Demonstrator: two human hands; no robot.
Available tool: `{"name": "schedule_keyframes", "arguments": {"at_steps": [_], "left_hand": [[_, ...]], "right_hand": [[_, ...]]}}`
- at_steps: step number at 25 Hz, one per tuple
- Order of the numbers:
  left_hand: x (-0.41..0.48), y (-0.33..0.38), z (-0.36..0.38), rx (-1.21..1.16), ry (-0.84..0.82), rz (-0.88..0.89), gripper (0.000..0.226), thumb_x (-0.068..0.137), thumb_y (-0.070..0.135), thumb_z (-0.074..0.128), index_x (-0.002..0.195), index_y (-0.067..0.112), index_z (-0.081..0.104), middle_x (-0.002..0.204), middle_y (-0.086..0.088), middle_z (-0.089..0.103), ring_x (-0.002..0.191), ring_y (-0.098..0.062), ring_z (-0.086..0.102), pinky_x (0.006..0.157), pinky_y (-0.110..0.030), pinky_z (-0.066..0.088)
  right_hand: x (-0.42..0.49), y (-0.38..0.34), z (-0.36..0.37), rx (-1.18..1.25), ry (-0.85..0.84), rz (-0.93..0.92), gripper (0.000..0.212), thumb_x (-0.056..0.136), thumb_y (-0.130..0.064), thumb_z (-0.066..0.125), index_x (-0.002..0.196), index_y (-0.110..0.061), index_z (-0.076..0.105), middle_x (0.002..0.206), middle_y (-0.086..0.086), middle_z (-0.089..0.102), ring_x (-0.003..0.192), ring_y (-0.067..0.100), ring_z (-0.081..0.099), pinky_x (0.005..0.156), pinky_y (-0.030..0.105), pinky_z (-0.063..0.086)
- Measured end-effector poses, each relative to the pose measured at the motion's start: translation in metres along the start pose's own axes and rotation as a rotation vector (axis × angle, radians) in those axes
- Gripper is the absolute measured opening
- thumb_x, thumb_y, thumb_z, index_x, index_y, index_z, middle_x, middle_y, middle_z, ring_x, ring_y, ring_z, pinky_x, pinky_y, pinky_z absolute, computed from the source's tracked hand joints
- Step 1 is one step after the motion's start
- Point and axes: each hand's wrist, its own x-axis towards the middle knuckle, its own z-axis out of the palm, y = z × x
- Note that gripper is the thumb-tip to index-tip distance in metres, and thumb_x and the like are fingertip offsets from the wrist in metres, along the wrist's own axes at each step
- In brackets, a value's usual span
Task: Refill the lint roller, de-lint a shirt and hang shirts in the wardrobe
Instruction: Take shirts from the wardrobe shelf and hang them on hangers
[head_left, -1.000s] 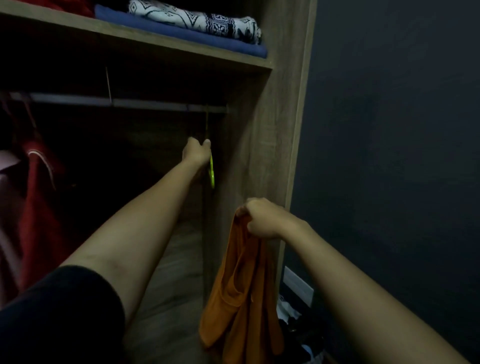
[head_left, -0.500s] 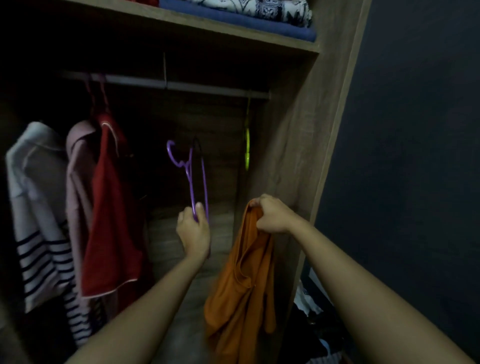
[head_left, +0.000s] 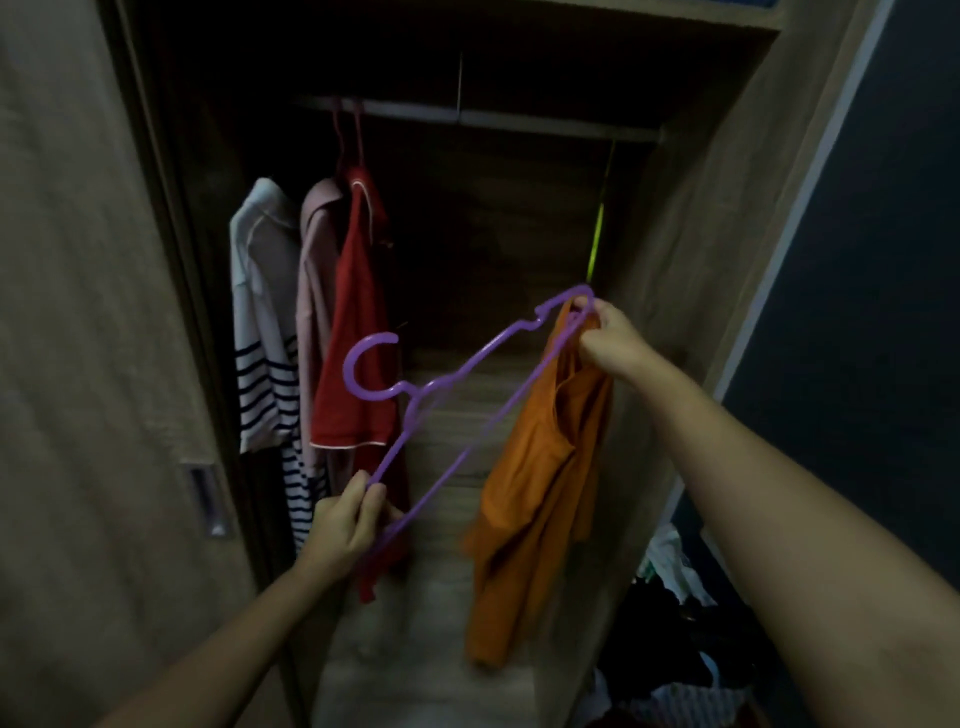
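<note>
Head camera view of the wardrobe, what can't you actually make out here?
- Purple plastic hanger: its lower end is hidden in the left hand.
- Orange shirt: whether the hanger's far tip is inside it is unclear; the right hand covers that spot.
- Yellow-green hanger: edge-on and dim.
- Pile of clothes on the floor: dark, cut off by the bottom edge.

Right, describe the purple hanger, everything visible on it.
The purple hanger looks like thin moulded plastic, with an open hook at the left, two sloping arms with small notches, and a straight bottom bar. It is held in the air in front of the open wardrobe, tilted, its hook pointing left. The left hand grips its lower end, the right hand holds its upper end together with the orange shirt, which hangs down beside it.
</note>
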Motion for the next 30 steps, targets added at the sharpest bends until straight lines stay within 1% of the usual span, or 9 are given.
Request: {"name": "schedule_keyframes", "arguments": {"at_steps": [2,5,7,12,15,17,20,25,30], "left_hand": [[-0.004,-0.005,-0.011,0.086,-0.019,0.147,0.041,0.100,0.049,0.025,0.085,0.015,0.044,0.048,0.001,0.058,0.070,-0.011,0.059,0.058,0.009,0.028],[-0.004,-0.016,-0.009,0.154,-0.106,0.212,0.042,0.099,0.053,0.023,0.085,0.019,0.042,0.046,-0.007,0.055,0.051,-0.016,0.055,0.048,-0.016,0.038],[0.005,-0.015,-0.003,0.131,-0.109,0.177,0.043,0.098,0.057,0.023,0.084,0.020,0.041,0.049,-0.010,0.055,0.049,-0.016,0.053,0.047,-0.023,0.035],[0.042,-0.002,-0.003,0.315,-0.010,0.148,0.036,0.096,0.050,0.027,0.081,0.020,0.039,0.054,-0.009,0.051,0.053,-0.017,0.051,0.052,-0.031,0.034],[0.063,0.008,-0.001,0.536,0.229,-0.016,0.030,0.093,0.037,0.037,0.104,0.014,0.053,0.104,-0.017,0.059,0.097,-0.032,0.055,0.080,-0.042,0.041],[0.057,0.032,0.013,0.432,0.345,0.109,0.027,0.093,0.032,0.044,0.113,0.014,0.051,0.116,-0.013,0.045,0.103,-0.030,0.045,0.087,-0.041,0.035],[0.016,0.056,0.045,0.425,-0.013,0.469,0.036,0.099,0.047,0.027,0.114,0.026,0.051,0.110,-0.008,0.037,0.094,-0.022,0.041,0.079,-0.035,0.034],[-0.016,0.032,0.050,0.359,-0.516,0.319,0.037,0.095,0.060,0.027,0.100,0.036,0.055,0.133,-0.010,0.037,0.116,-0.023,0.037,0.095,-0.045,0.040],[0.013,-0.032,-0.022,0.458,-0.611,0.307,0.042,0.093,0.058,0.035,0.113,0.029,0.058,0.113,-0.010,0.056,0.103,-0.021,0.058,0.091,-0.030,0.047]], "right_hand": [[0.000,-0.008,-0.007,0.084,0.028,0.016,0.065,0.078,0.016,0.040,0.136,-0.012,0.041,0.119,0.008,0.051,0.099,0.019,0.058,0.052,0.008,0.046],[-0.017,-0.024,-0.008,-0.207,-0.058,-0.190,0.068,0.074,0.011,0.043,0.139,-0.010,0.038,0.144,0.009,0.036,0.132,0.023,0.039,0.093,0.023,0.044],[-0.032,-0.028,-0.006,-0.595,-0.269,-0.450,0.069,0.068,-0.012,0.049,0.137,-0.014,0.042,0.145,0.005,0.037,0.133,0.021,0.036,0.107,0.035,0.032],[-0.055,-0.024,-0.014,-1.086,-0.057,-1.128,0.036,0.091,-0.044,0.037,0.095,-0.020,0.065,0.082,0.000,0.065,0.063,0.021,0.064,0.053,0.025,0.041],[-0.054,-0.021,-0.013,-1.053,0.063,-1.141,0.036,0.093,-0.041,0.035,0.092,-0.018,0.064,0.075,0.001,0.065,0.053,0.023,0.061,0.042,0.025,0.041],[-0.053,-0.023,-0.011,-1.010,0.109,-1.095,0.037,0.094,-0.040,0.034,0.098,-0.017,0.063,0.078,0.002,0.067,0.058,0.023,0.063,0.044,0.025,0.039],[-0.053,-0.033,-0.015,-0.984,0.210,-1.129,0.036,0.094,-0.040,0.037,0.102,-0.018,0.065,0.080,0.003,0.068,0.059,0.023,0.064,0.045,0.023,0.035],[-0.056,-0.044,-0.033,-0.906,0.200,-1.173,0.039,0.095,-0.041,0.038,0.107,-0.017,0.065,0.085,0.005,0.070,0.067,0.023,0.067,0.047,0.032,0.050],[-0.054,-0.004,-0.074,-1.019,0.153,-1.203,0.061,0.097,-0.053,0.017,0.100,-0.015,0.065,0.074,0.009,0.065,0.051,0.027,0.061,0.038,0.035,0.048]]}}
